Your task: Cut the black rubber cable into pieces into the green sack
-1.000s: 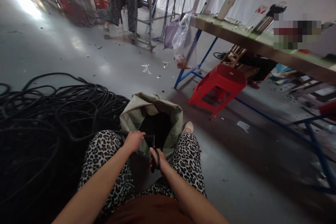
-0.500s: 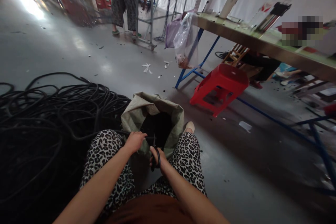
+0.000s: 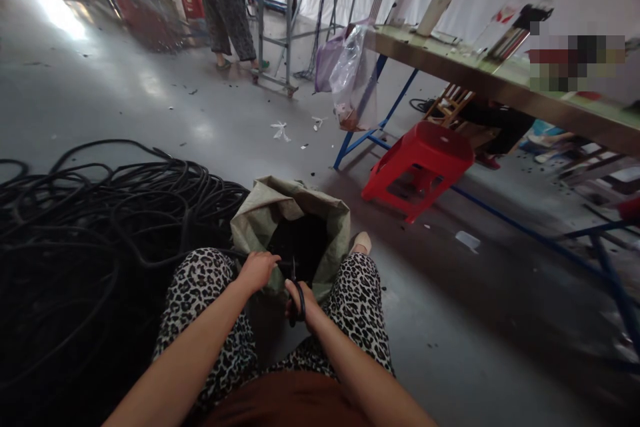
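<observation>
My left hand (image 3: 259, 271) is closed around a black rubber cord (image 3: 216, 251), whose short end pokes out past my fingertips. That cord runs left over my knee into a large tangled heap of black cord (image 3: 125, 200). In my right hand (image 3: 303, 300) is a pair of black-handled scissors (image 3: 301, 303), blades pointing up at the cord's end. Whether the blades touch the cord I cannot tell. Both hands are over the near rim of an open woven sack (image 3: 336, 203) between my knees, with dark contents inside.
A red plastic stool (image 3: 425, 153) stands right of the sack, beside a long worktable (image 3: 400, 40) with blue legs. Plastic bags (image 3: 350, 77) hang from its corner. A metal rack (image 3: 287, 33) and a standing person (image 3: 225, 7) are further back. White scraps (image 3: 280, 131) lie on the floor.
My hands, the cord and the scissors stay almost in the same place, with the blades shifting slightly. The standing person in the background has moved left.
</observation>
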The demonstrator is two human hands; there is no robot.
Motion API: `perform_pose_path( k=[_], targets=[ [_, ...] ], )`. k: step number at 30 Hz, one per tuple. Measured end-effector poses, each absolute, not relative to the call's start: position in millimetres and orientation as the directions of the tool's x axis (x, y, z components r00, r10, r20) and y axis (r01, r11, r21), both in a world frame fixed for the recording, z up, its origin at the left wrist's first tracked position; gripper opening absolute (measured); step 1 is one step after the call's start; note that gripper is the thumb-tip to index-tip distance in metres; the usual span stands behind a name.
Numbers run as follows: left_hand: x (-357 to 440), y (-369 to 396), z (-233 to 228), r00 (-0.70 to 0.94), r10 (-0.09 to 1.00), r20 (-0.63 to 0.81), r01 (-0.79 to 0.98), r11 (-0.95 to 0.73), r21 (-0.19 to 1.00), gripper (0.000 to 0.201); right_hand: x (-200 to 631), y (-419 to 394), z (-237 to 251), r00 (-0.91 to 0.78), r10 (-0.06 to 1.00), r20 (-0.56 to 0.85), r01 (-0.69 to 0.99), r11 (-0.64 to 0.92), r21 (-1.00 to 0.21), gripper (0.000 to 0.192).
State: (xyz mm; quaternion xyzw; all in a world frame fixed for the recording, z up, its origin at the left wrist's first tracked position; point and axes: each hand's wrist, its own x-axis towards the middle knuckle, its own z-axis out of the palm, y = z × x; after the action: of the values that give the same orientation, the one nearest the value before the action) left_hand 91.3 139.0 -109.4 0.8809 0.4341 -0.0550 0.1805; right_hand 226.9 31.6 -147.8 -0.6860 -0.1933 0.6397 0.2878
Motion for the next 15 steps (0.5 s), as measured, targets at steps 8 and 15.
perform_pose_path(
  k=[8, 15],
  targets=[
    [93, 140, -108, 0.622, 0.736, -0.267, 0.781, -0.559, 0.279, 0.029, 226, 34, -139, 0.112, 0.603, -0.790, -0.104, -0.783, -0.613, 0.032],
    [93, 138, -104, 0.624, 0.723, -0.296, 0.780, -0.553, 0.292, 0.029, 228, 33, -136, 0.089, 0.623, -0.777, -0.126, -0.767, -0.629, 0.032]
  ],
)
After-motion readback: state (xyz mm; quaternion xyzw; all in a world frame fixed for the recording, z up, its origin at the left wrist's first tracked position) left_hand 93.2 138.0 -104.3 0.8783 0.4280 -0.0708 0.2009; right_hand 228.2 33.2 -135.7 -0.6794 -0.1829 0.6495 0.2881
